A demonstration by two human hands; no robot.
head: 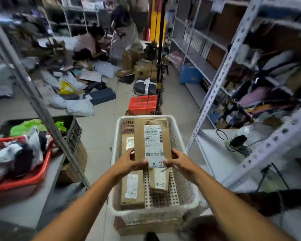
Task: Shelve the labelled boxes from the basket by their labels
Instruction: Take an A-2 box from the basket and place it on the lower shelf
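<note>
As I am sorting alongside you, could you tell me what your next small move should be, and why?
Probably lift the brown cardboard box clear of the white plastic basket: left hand and right hand grip it, its label reading A-2.

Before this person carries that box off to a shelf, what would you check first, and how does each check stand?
1. Grip: left hand and right hand both pinch the near end of the held box. Ok.
2. Label legible: it reads A-2. Ok.
3. Box lifted free of the white basket: its far end may rest on a box behind it. Cannot tell.
4. Boxes left in the basket: one marked A-1, another marked A-2, at least one more behind. Not yet shelved.
5. Which shelf is A-2: no shelf markings readable on the racks. Cannot tell.
</note>
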